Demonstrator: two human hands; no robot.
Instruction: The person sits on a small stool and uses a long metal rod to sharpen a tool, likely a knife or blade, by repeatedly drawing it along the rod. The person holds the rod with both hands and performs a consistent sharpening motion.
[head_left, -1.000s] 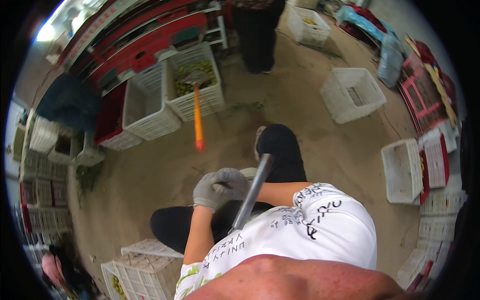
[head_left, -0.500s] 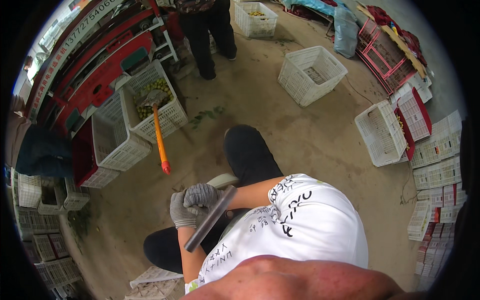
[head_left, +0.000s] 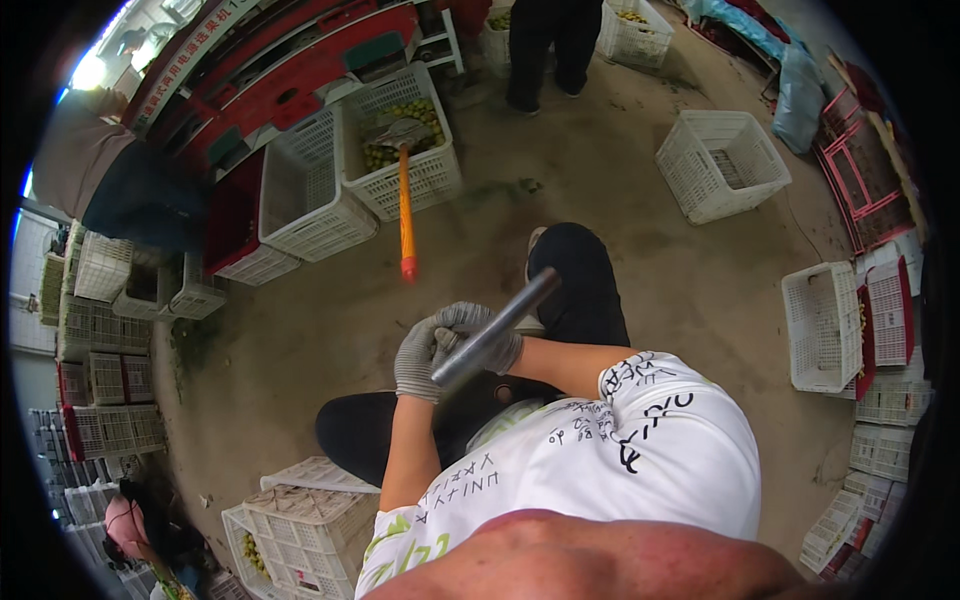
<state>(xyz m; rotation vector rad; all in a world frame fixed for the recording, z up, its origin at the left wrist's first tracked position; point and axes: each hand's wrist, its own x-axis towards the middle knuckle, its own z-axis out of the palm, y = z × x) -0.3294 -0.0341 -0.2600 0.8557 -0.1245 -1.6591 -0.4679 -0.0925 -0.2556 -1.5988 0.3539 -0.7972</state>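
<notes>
Before my body, both hands are together in grey knitted gloves. My left hand point(head_left: 416, 362) is closed, with its fingers curled inward against the other hand. My right hand point(head_left: 464, 317) is also closed, bent over the left one. Anything between the fingers is hidden. A dark grey metal tube point(head_left: 498, 325) slants across the view in front of my right hand; whether either hand grips it I cannot tell. Beyond my hands, an orange handle point(head_left: 406, 215) sticks out of a white crate point(head_left: 405, 185) holding yellow-green fruit point(head_left: 420, 112).
White crates stand beside the red machine point(head_left: 285, 85). Another white crate point(head_left: 715, 190) is at the far right, with one point(head_left: 820, 325) nearer. Behind me at the left are stacked crates point(head_left: 300, 535). People stand at the machine point(head_left: 130, 190) and far side point(head_left: 550, 50).
The view has swung, so the crates and machine sit further right. My hands remain together and appear higher and further right. The tube has shifted up and right in the picture.
</notes>
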